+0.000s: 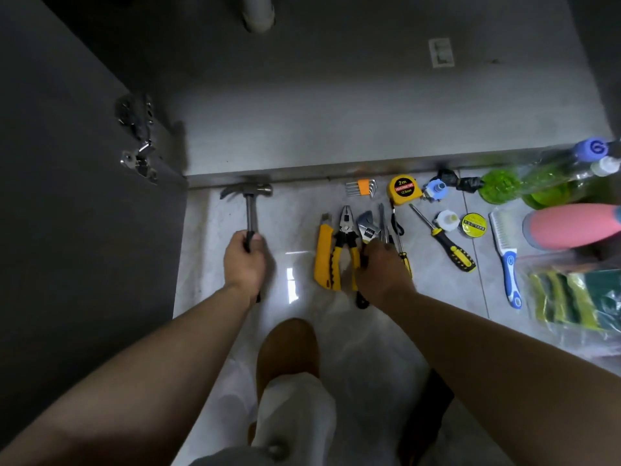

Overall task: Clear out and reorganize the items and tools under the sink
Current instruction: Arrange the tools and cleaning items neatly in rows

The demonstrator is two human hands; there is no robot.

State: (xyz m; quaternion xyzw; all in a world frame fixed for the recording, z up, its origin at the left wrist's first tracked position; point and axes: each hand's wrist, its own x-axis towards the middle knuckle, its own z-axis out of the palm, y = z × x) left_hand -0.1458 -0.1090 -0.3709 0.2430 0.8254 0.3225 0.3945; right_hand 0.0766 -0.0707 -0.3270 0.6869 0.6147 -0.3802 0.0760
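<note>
The left hand (245,260) is wrapped in a full fist round the handle of the hammer (250,210), whose long axis runs straight up the frame from the hand, head uppermost and lying just against the lip of the cabinet base (336,129). The right hand (381,269), at centre right, has its fingers curled down over the handle of the adjustable wrench (368,227). The wrench's jaw end points up the frame and its dark tail shows below the hand, parallel to the hammer. The thumb lies beside the near handle of the pliers (344,230), so whether it also touches them cannot be told. Both tools lie on the tiled floor (295,223) with their heads toward the cabinet opening, so each hand looks set to carry its tool forward along its own axis, with the left hand nearer the lip. A yellow utility knife (323,253) lies just left of the pliers, and hex keys (361,188), a tape measure (402,190) and a screwdriver (447,242) are spread to the upper right. The cabinet base is a bare grey shelf under a white drain pipe (258,11), with the open door (67,163) at the left of the frame.
</note>
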